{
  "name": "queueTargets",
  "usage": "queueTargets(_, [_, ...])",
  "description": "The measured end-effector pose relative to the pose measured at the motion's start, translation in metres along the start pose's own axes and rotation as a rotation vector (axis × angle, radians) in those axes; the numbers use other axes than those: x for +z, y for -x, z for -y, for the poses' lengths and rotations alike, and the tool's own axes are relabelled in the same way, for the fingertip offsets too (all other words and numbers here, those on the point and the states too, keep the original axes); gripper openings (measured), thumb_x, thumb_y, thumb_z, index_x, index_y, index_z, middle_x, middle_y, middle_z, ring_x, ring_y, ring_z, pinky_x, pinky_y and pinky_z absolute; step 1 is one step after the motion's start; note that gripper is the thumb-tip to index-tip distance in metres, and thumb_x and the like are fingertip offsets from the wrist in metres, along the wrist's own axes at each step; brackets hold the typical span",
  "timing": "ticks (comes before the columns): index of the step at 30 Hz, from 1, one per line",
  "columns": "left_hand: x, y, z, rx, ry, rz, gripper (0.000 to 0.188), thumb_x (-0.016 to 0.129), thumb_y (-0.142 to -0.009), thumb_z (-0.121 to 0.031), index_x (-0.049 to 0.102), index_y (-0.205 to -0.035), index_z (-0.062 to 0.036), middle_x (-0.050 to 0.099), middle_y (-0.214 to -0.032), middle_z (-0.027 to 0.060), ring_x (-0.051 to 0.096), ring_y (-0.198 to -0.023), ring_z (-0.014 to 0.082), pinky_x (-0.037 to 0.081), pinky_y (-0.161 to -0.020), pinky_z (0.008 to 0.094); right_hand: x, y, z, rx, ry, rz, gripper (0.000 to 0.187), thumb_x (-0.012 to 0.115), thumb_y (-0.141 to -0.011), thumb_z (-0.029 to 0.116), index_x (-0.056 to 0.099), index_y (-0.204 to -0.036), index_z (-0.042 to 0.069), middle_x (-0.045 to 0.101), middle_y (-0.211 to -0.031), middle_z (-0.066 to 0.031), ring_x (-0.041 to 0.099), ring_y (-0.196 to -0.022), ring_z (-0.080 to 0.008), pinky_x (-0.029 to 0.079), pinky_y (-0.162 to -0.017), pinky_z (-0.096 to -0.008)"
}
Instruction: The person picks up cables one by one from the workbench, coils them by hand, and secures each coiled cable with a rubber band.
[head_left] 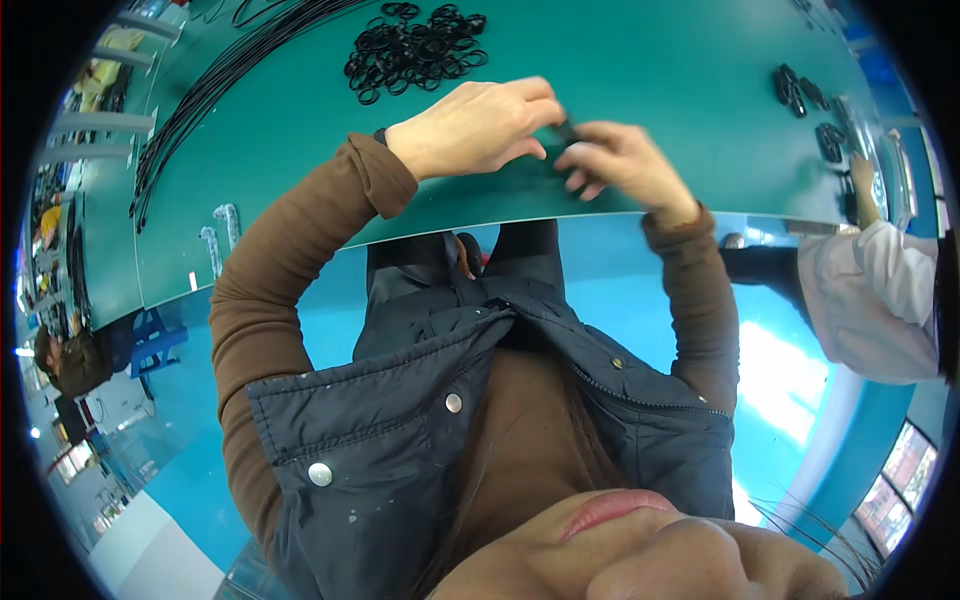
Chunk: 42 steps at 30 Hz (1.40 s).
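Above the green table (690, 85), near its front edge, my two hands meet around a small dark piece (567, 131), too blurred to name its kind. My left hand (480, 125) has its fingers bent and closed on the upper end, with the thumb lower and a little apart. My right hand (628, 165) is smeared by motion; its curled fingers close at the piece's lower end. Beyond my left hand lies a loose heap of black rings (415, 52).
Long thin black cables (225, 75) curve along the left side. Clear wrapped pieces (228, 225) lie near the left front edge. Black coiled bundles (790, 92) sit at the far right, near a co-worker in a pale top (870, 300). Another person (80, 365) is by a blue stool (157, 340).
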<state>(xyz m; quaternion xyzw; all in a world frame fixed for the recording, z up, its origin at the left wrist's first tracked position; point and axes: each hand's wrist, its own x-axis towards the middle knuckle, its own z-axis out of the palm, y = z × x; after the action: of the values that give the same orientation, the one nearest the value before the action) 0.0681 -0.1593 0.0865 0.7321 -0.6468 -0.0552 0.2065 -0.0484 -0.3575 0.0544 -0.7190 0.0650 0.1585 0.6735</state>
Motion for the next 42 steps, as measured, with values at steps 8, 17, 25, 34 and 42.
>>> queueTargets(8, [-0.019, 0.083, 0.055, -0.38, -0.262, -0.197, 0.028, 0.065, -0.083, -0.021, 0.06, -0.105, -0.0043, 0.058, -0.102, 0.0096, 0.061, -0.083, 0.0296, 0.052, -0.067, 0.037, -0.258, -0.031, -0.059, 0.163, 1.385, -1.188, 0.052, 0.056, -0.083, 0.049, 0.062, -0.109, 0.005, 0.06, -0.109, -0.0243, 0.057, -0.103, -0.0399, 0.047, -0.088, -0.044])
queueTargets(17, [-0.054, 0.174, 0.173, -0.798, -0.405, -0.198, 0.025, 0.061, -0.086, -0.022, 0.06, -0.104, -0.0042, 0.059, -0.102, 0.0108, 0.06, -0.086, 0.0331, 0.05, -0.073, 0.0409, -0.346, -0.029, -0.088, 0.491, 1.409, -1.233, 0.069, 0.05, -0.085, 0.057, 0.039, -0.136, 0.012, 0.051, -0.125, -0.0235, 0.05, -0.114, -0.0397, 0.043, -0.092, -0.0472])
queueTargets(25, [-0.067, 0.1, 0.315, -0.525, -0.809, -0.469, 0.034, 0.056, -0.088, -0.025, 0.056, -0.117, -0.0078, 0.058, -0.114, 0.0147, 0.055, -0.105, 0.0328, 0.048, -0.084, 0.0428, -0.279, -0.071, -0.079, -0.076, 1.875, -1.249, 0.037, 0.049, -0.089, 0.034, 0.061, -0.107, 0.004, 0.062, -0.103, -0.0147, 0.059, -0.092, -0.0338, 0.048, -0.079, -0.0444])
queueTargets(34, [-0.091, 0.087, 0.352, -0.34, -0.562, -0.293, 0.015, 0.056, -0.088, -0.021, 0.058, -0.095, -0.0082, 0.059, -0.09, 0.0127, 0.058, -0.087, 0.0334, 0.049, -0.071, 0.0446, 0.003, -0.279, 0.074, -0.665, 1.313, -0.699, 0.019, 0.055, -0.084, 0.025, 0.061, -0.094, 0.01, 0.058, -0.099, -0.0075, 0.06, -0.091, -0.025, 0.055, -0.071, -0.0387])
queueTargets(42, [-0.129, 0.082, 0.31, -0.288, -0.887, -0.251, 0.014, 0.051, -0.09, -0.02, 0.059, -0.098, -0.011, 0.061, -0.086, 0.0079, 0.061, -0.075, 0.0297, 0.049, -0.06, 0.0428, 0.049, -0.352, 0.095, -0.515, 1.281, -0.51, 0.023, 0.058, -0.085, 0.033, 0.069, -0.092, 0.014, 0.066, -0.093, -0.01, 0.065, -0.086, -0.0295, 0.051, -0.071, -0.0421])
